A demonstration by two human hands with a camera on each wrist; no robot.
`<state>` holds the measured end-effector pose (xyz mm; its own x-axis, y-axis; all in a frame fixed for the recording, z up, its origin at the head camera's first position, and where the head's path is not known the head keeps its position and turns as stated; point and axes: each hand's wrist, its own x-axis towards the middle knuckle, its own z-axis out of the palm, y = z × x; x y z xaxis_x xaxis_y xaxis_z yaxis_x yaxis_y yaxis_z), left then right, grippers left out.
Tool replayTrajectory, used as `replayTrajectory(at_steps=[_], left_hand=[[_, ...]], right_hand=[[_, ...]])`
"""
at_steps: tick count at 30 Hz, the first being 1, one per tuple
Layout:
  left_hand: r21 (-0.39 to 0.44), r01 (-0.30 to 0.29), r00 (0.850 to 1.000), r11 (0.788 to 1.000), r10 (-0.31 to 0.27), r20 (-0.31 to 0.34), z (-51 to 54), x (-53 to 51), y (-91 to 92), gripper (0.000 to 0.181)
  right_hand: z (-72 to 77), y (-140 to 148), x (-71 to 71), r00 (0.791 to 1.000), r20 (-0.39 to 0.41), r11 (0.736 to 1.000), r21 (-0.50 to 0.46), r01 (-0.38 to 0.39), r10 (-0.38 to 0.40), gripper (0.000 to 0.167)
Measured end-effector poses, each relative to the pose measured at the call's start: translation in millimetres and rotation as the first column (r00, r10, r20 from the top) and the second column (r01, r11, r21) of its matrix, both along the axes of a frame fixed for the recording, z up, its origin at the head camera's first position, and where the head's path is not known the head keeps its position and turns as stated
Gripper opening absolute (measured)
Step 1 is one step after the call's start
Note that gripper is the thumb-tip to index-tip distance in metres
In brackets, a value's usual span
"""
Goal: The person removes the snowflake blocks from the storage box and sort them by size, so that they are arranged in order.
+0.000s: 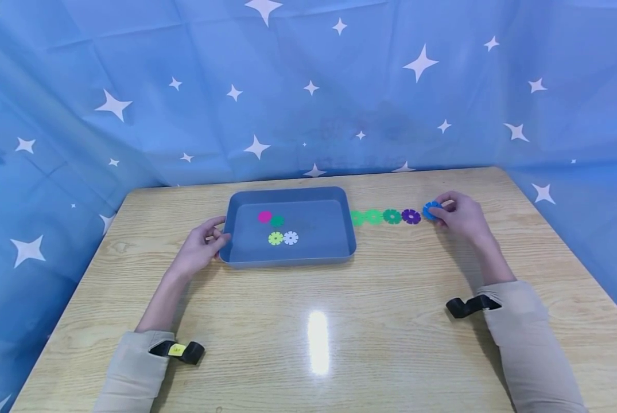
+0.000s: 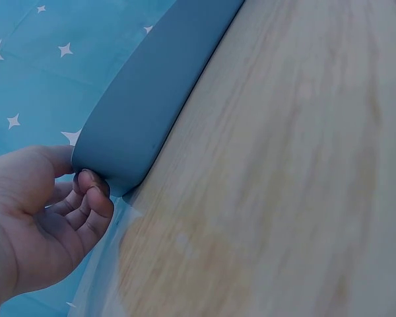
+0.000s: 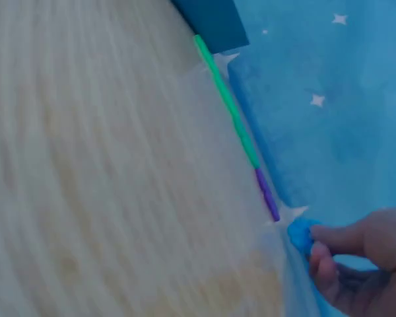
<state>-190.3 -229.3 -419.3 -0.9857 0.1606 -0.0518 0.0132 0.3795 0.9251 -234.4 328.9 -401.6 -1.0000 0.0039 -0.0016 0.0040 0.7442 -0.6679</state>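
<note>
A grey-blue tray [image 1: 287,261] lies on the table, and my left hand [image 1: 198,246] grips its left end, thumb at the rim and fingers against the outer wall. In the left wrist view, the left hand [image 2: 46,224] holds the tray's corner [image 2: 129,125]. My right hand [image 1: 460,215] pinches a blue notched plastic disc [image 1: 430,210] between thumb and fingers. Just left of it is a purple disc [image 1: 411,216], at the end of a row with a dark green disc [image 1: 392,216] and light green discs [image 1: 373,216] reaching the tray's right wall. The right wrist view shows the blue disc [image 3: 301,236] near the purple one [image 3: 267,195].
Inside the tray lie a magenta disc [image 1: 264,217], a green disc [image 1: 277,221], a yellow-green disc [image 1: 275,238] and a white disc [image 1: 290,238]. Behind the wooden table [image 1: 267,321] hangs a blue curtain [image 1: 308,115] with white stars.
</note>
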Motion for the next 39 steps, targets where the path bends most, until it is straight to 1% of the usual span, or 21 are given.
replayTrajectory(at_steps=[4, 6, 12, 20, 26, 32, 39], left_hand=[[0.002, -0.005, 1.000, 1.000, 0.005, 0.003, 1.3, 0.1, 0.8, 0.057], [-0.002, -0.007, 1.000, 1.000, 0.007, 0.005, 2.0, 0.2, 0.9, 0.058], [-0.015, 0.000, 1.000, 1.000, 0.000, -0.001, 0.8, -0.8, 0.1, 0.058], [-0.005, -0.005, 1.000, 1.000, 0.005, -0.006, 1.9, -0.2, 0.9, 0.057], [-0.005, -0.001, 1.000, 1.000, 0.000, -0.012, 1.1, -0.3, 0.4, 0.057], [-0.004, -0.003, 1.000, 1.000, 0.003, -0.005, 2.1, 0.6, 0.8, 0.057], [-0.005, -0.001, 1.000, 1.000, 0.001, 0.001, 1.4, 0.3, 1.0, 0.057]], right_hand=[[-5.2, 2.1, -0.5, 0.999, -0.015, 0.997, 0.067, 0.036, -0.035, 0.039], [-6.9, 2.3, -0.6, 0.998, -0.021, 0.995, 0.083, 0.061, -0.060, 0.041], [-8.2, 1.8, -0.5, 0.993, 0.018, 0.992, 0.058, 0.111, -0.112, 0.043], [-9.4, -0.6, -3.2, 0.992, 0.039, 0.991, 0.049, 0.122, -0.124, 0.042], [-9.6, -0.2, -4.6, 0.992, 0.041, 0.991, 0.062, 0.117, -0.120, 0.042], [-9.8, -1.4, -5.8, 0.991, 0.043, 0.990, 0.075, 0.120, -0.124, 0.042], [-7.6, -0.1, -3.2, 0.992, 0.047, 0.992, 0.058, 0.115, -0.117, 0.048]])
